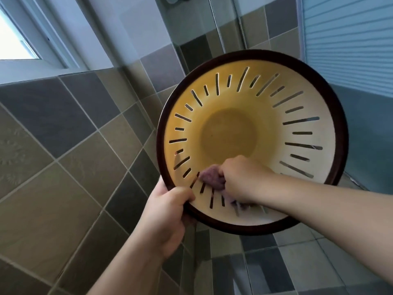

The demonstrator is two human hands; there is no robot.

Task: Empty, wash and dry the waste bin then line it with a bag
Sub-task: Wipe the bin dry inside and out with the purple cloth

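Head view is filled at centre right by the waste bin (pixel 297 116), held up with its mouth toward the camera, so its yellow slotted wall and round base are seen. Its dark rim is gripped at seven o'clock by the left hand (pixel 165 218), thumb curled over the edge. Inside, at six o'clock, a purple cloth (pixel 210 179) is clutched by the right hand (pixel 244 177) and pressed against the wall. Grey-brown wall tiles (pixel 63 167) are seen behind, a window (pixel 14 39) at ten o'clock.
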